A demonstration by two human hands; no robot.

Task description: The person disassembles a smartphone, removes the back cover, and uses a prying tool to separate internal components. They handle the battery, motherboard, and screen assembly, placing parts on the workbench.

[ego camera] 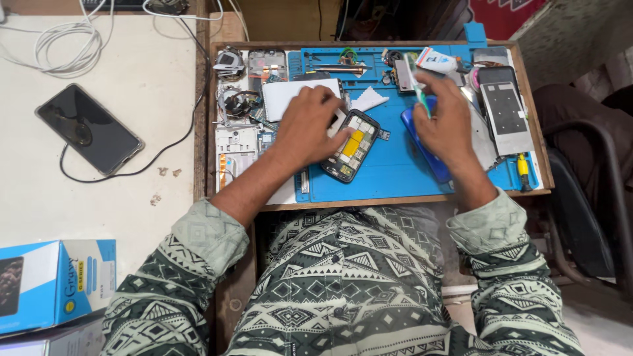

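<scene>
The left hand [310,125] lies palm down on the blue mat [389,168], its fingers spread and its fingertips pressing on the upper edge of the opened phone [351,145]; the grip is apart, pinning rather than clasping. The phone rests tilted on the mat at the middle of the tray [369,201], back off, showing a yellow patch and grey metal shields.

At 3 o'clock from the phone, the right hand [445,122] hovers with thumb and fingers clamped together on a thin green-tipped tool [417,89], which slants up toward 11 o'clock. Under this hand lies a blue back cover [422,148], partly hidden by the wrist.

At 12 o'clock from the left hand sits a white card [283,95], with a scrap of white paper [368,100] just beside it. At 9 o'clock of the tray lie loose phone frames and parts [237,132]. At the tray's 3 o'clock edge rests a second phone [504,109] with a grey back, and a yellow-handled screwdriver [523,168] lies at 5 o'clock from it. A small white tube [436,60] sits at the tray's top, at 12 o'clock from the right hand.

Well apart, on the white table [132,204] at 9 o'clock, a black phone [89,128] lies face up with a cable attached, and a blue box [56,283] sits at 7 o'clock.
</scene>
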